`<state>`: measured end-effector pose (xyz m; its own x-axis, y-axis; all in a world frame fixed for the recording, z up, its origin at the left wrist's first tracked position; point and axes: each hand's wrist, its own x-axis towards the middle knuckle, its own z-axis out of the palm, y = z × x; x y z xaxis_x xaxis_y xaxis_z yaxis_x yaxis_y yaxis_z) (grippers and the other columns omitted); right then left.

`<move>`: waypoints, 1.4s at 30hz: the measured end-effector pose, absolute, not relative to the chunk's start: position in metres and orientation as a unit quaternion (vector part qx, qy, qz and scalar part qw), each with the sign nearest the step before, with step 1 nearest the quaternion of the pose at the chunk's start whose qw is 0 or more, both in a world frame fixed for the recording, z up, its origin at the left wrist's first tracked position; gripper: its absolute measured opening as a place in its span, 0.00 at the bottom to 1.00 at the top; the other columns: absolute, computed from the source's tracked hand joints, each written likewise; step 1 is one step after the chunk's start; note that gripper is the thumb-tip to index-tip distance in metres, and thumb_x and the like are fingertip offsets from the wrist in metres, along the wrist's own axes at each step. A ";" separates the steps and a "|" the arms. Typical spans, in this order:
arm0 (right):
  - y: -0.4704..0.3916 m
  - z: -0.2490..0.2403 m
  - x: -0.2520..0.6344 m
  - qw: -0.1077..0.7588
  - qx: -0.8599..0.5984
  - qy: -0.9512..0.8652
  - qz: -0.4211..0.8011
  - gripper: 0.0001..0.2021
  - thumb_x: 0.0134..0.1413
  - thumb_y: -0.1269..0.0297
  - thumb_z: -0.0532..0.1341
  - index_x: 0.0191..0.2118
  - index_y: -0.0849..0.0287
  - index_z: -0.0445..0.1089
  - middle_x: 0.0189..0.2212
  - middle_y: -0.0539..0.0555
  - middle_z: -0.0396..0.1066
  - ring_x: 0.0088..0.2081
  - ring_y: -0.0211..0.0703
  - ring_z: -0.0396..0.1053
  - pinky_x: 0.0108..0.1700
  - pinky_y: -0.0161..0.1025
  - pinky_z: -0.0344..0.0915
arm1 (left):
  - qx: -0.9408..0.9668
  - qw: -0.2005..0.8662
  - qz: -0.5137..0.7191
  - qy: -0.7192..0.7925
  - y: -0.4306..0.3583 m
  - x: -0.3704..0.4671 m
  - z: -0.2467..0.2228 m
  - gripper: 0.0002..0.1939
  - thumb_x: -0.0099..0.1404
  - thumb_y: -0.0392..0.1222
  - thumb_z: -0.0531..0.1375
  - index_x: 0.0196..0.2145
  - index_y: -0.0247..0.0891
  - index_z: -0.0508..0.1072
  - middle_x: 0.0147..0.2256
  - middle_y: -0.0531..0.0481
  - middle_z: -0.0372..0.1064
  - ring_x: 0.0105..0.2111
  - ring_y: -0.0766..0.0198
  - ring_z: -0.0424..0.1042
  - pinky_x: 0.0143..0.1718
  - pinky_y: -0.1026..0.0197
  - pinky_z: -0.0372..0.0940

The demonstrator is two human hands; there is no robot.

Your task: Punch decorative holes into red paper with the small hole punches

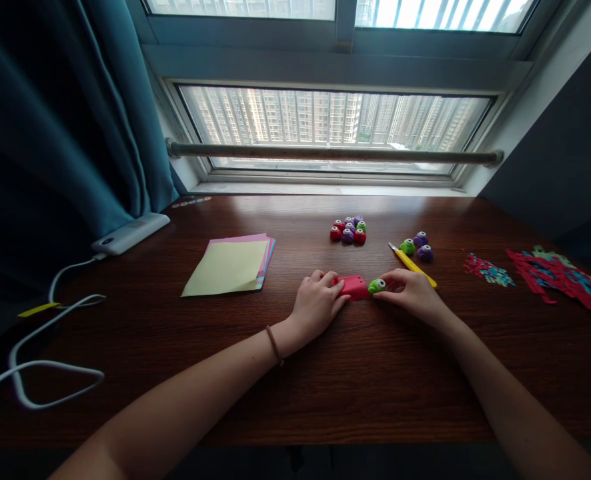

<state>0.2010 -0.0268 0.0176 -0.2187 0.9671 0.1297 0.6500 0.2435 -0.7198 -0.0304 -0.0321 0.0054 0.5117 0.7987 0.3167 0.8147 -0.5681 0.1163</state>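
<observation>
My left hand (320,302) holds a folded-looking red paper piece (354,287) against the table, its fingers curled over the left part. Small dark marks like holes show on the paper's right part. My right hand (411,293) pinches a small green craft punch (377,286) with a white, eye-like top between thumb and fingers. The punch sits at the paper's right edge; whether the paper is inside it I cannot tell. Just behind my right hand lies a yellow craft knife (411,263) with its blade pointing away to the left.
More punches stand beyond the knife, one green (408,247) and two purple (425,253). A mixed cluster (348,230) sits farther back. Coloured paper sheets (228,267) lie left. Paper bits (488,269) and strips (558,273) lie right. A white device (131,233) trails a cable (55,363).
</observation>
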 end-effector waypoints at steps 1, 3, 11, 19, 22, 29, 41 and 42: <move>-0.027 0.018 0.201 0.293 -0.555 -0.732 0.264 0.14 0.41 0.58 0.65 0.34 0.60 0.72 0.31 0.53 0.69 0.30 0.41 0.67 0.33 0.38 0.65 | -0.869 0.025 -0.169 -0.464 -0.032 -0.031 0.005 0.16 0.64 0.51 0.49 0.43 0.42 0.69 0.45 0.50 0.63 0.42 0.57 0.57 0.38 0.55 0.55; -0.027 0.019 0.201 0.293 -0.556 -0.734 0.257 0.14 0.41 0.59 0.65 0.34 0.60 0.72 0.31 0.53 0.69 0.30 0.41 0.67 0.33 0.37 0.64 | -0.869 0.027 -0.168 -0.465 -0.032 -0.031 0.006 0.16 0.65 0.51 0.49 0.43 0.42 0.69 0.45 0.50 0.63 0.42 0.57 0.57 0.38 0.55 0.55; -0.029 0.020 0.196 0.298 -0.532 -0.745 0.272 0.11 0.43 0.61 0.64 0.35 0.59 0.72 0.29 0.51 0.68 0.28 0.37 0.65 0.31 0.36 0.63 | -0.868 0.028 -0.166 -0.468 -0.033 -0.030 0.005 0.17 0.64 0.52 0.49 0.45 0.43 0.68 0.45 0.51 0.63 0.42 0.56 0.57 0.37 0.56 0.55; -0.030 0.021 0.195 0.300 -0.540 -0.741 0.265 0.13 0.44 0.57 0.64 0.35 0.59 0.73 0.31 0.53 0.70 0.30 0.40 0.67 0.33 0.37 0.64 | -0.867 0.022 -0.168 -0.469 -0.033 -0.030 0.006 0.17 0.64 0.52 0.50 0.45 0.42 0.68 0.45 0.49 0.62 0.43 0.56 0.57 0.38 0.56 0.55; -0.030 0.021 0.194 0.301 -0.544 -0.740 0.255 0.14 0.44 0.56 0.63 0.35 0.60 0.73 0.31 0.53 0.70 0.30 0.41 0.67 0.33 0.37 0.64 | -0.867 0.020 -0.167 -0.470 -0.033 -0.030 0.007 0.17 0.64 0.52 0.50 0.45 0.42 0.68 0.45 0.49 0.62 0.43 0.56 0.57 0.38 0.56 0.55; -0.028 0.017 0.193 0.304 -0.545 -0.746 0.234 0.14 0.43 0.56 0.63 0.34 0.60 0.73 0.30 0.54 0.70 0.29 0.41 0.67 0.32 0.38 0.65 | -0.867 0.015 -0.169 -0.468 -0.035 -0.031 0.010 0.18 0.63 0.53 0.51 0.45 0.42 0.68 0.45 0.47 0.62 0.43 0.55 0.58 0.38 0.55 0.56; -0.033 0.024 0.193 0.286 -0.541 -0.728 0.310 0.15 0.42 0.59 0.64 0.38 0.59 0.72 0.31 0.52 0.71 0.28 0.39 0.67 0.31 0.36 0.65 | -0.863 0.013 -0.172 -0.474 -0.036 -0.031 0.009 0.19 0.63 0.53 0.50 0.46 0.41 0.68 0.45 0.47 0.62 0.43 0.55 0.57 0.38 0.55 0.56; -0.033 0.024 0.193 0.283 -0.540 -0.726 0.317 0.15 0.42 0.59 0.64 0.38 0.60 0.72 0.32 0.52 0.72 0.29 0.40 0.67 0.32 0.36 0.65 | -0.863 0.013 -0.173 -0.474 -0.036 -0.031 0.009 0.19 0.63 0.53 0.50 0.46 0.41 0.68 0.45 0.47 0.62 0.43 0.55 0.57 0.38 0.55 0.56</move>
